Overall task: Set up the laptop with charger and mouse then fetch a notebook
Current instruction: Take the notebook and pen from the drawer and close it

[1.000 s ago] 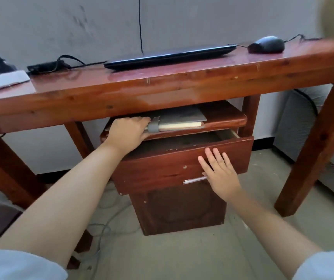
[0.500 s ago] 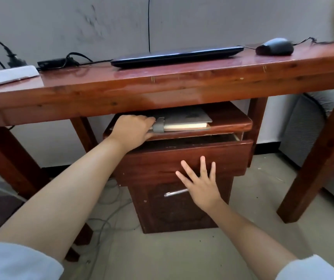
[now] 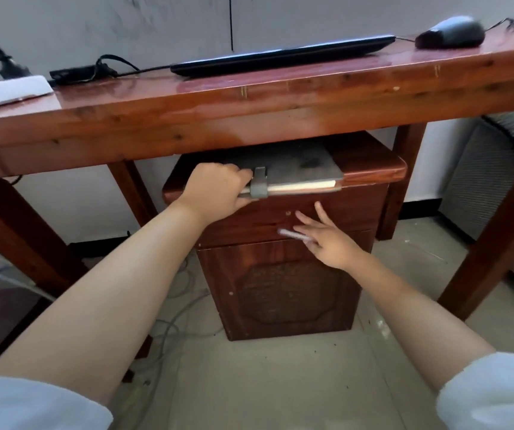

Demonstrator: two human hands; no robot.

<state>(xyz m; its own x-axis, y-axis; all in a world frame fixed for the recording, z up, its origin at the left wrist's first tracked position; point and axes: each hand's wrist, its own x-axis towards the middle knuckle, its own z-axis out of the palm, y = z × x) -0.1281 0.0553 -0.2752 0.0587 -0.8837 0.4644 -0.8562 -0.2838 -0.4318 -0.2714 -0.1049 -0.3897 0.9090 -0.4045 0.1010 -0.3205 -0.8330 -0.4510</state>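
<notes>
A grey notebook with a strap lies on top of a small wooden cabinet under the desk. My left hand grips the notebook's near left corner. With fingers spread, my right hand rests flat against the cabinet's drawer front, covering part of its metal handle. The drawer sits pushed in. On the desk lie a shut black laptop, a black mouse to its right and a black charger brick to its left, both cabled to the laptop.
A white power strip lies at the desk's left end with a plug in it. Desk legs stand on both sides of the cabinet. Loose cables lie on the floor left of the cabinet. A grey padded seat is at the right.
The drawer, open a second ago, has been pushed shut by my right hand. My left hand has stayed on the notebook's corner.
</notes>
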